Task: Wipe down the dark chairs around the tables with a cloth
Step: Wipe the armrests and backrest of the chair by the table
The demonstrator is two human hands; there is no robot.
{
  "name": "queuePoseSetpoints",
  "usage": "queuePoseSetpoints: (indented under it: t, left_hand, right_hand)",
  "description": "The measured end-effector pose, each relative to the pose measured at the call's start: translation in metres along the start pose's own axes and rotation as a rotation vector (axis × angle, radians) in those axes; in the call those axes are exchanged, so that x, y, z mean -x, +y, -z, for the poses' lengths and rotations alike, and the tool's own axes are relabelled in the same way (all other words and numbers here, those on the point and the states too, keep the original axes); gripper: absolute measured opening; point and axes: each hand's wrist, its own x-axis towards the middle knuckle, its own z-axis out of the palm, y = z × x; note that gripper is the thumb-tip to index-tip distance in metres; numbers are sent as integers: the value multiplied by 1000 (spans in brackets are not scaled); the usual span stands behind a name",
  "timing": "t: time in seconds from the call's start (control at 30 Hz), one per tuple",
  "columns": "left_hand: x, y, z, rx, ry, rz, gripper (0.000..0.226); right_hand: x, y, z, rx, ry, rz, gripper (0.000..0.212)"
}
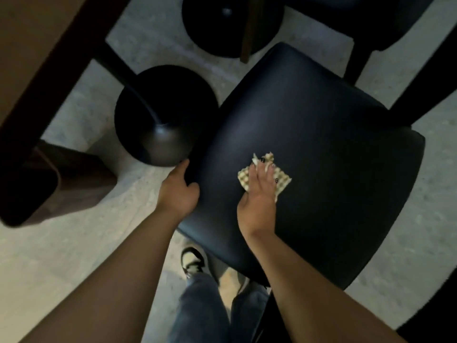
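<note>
Dim, soft-focus picture. A faint sheen lies on the dark padded leather chair seat (309, 144) and the round black table base (163, 144); edges bend and blur.

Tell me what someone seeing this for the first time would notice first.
The eye lands on the pale checked cloth, bright against the dark chair seat that fills the middle of the view, with the right hand pressing it flat. Next comes the left hand, which grips the seat's left edge. Behind them, two round black table bases stand on the light floor.
</note>
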Motion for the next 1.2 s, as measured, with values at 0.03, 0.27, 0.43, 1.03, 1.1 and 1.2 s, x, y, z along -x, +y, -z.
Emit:
queuePoseSetpoints:
  t: [0.03, 0.27, 0.43, 1.03, 1.1, 1.2]
  left_hand:
    - [4, -8, 3, -10, -25, -4, 65]
    - [46, -51, 18, 63, -103, 36, 65]
    - [93, -64, 35, 109, -45, 4, 58]
    - [300, 9, 134, 311, 14, -234, 43]
    - [318, 27, 134, 322, -5, -239, 44]
    - [333, 60, 122, 313, 0, -245, 48]
  right_hand:
    - [1, 0, 0, 12, -31, -12, 68]
    - [30, -26, -1, 63, -328, -40, 76]
    - [38, -42, 30, -175, -532, -225, 49]
    - [171, -123, 268, -59, -543, 119, 16]
    - [179, -112, 307, -35, -500, 137, 17]
    - [176, -85, 358, 7, -448, 139, 19]
